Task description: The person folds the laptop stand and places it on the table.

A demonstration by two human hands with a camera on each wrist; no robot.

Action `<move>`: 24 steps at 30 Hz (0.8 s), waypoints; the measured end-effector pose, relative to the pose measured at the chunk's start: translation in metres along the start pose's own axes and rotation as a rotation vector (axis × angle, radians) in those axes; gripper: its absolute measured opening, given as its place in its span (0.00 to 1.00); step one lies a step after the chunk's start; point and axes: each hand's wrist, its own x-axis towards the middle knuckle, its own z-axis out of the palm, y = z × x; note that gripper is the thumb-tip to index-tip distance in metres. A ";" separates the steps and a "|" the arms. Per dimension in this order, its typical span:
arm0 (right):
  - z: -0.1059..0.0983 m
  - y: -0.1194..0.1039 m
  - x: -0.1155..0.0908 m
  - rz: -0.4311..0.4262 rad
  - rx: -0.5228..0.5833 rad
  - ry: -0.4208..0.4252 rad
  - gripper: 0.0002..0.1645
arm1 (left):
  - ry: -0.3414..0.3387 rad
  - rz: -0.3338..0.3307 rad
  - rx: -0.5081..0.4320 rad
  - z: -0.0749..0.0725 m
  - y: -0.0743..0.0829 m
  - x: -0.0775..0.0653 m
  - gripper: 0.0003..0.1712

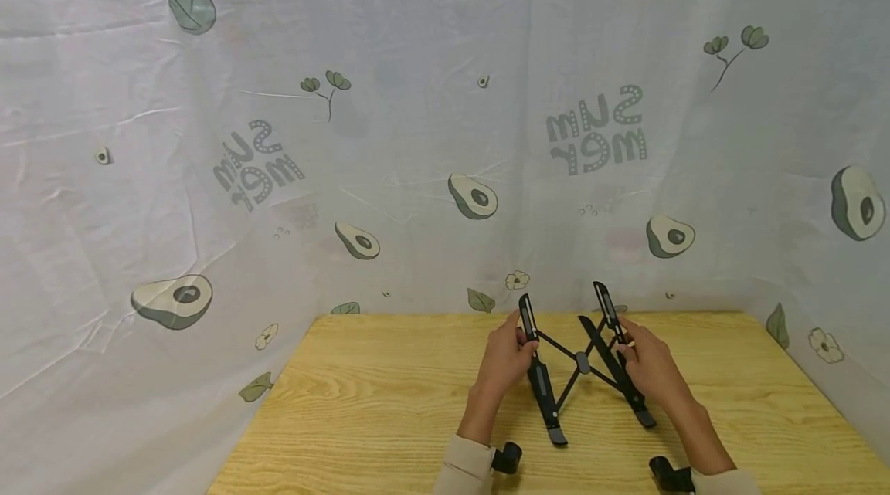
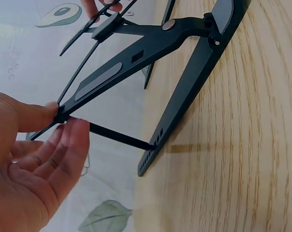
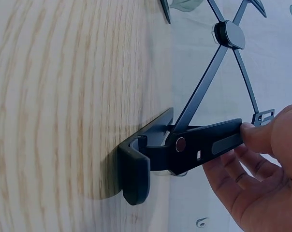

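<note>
A black folding laptop stand [image 1: 582, 362] is spread open on the table, its crossed bars meeting at a round grey hub. Its left upper arm is tilted up, and my left hand [image 1: 502, 356] pinches that arm between thumb and fingers. On the other side my right hand [image 1: 652, 364] grips the right upper arm in the same way. In the left wrist view a support strut [image 2: 119, 135] runs from the raised arm down to the slotted base rail [image 2: 184, 101]. The right wrist view has the front hooked lip [image 3: 136, 176] close to the wood.
The wooden table [image 1: 361, 387] extends to the left and right of the stand. Behind it hangs a pale curtain [image 1: 403, 140] printed with avocados and leaves, reaching down to the table's back edge. Dark wrist cameras [image 1: 507, 458] are strapped at both sleeves.
</note>
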 end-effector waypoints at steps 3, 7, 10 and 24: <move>0.000 -0.001 0.001 0.012 0.006 0.010 0.33 | -0.012 -0.007 -0.056 -0.001 0.000 0.000 0.40; 0.000 -0.001 0.001 0.022 0.014 0.019 0.33 | -0.023 -0.027 -0.146 -0.002 0.000 -0.001 0.41; 0.000 0.001 0.001 0.036 0.016 0.025 0.32 | -0.026 -0.046 -0.191 -0.002 -0.001 -0.002 0.39; 0.005 0.003 -0.001 0.100 0.041 0.035 0.31 | 0.037 -0.060 -0.260 0.006 0.000 -0.007 0.26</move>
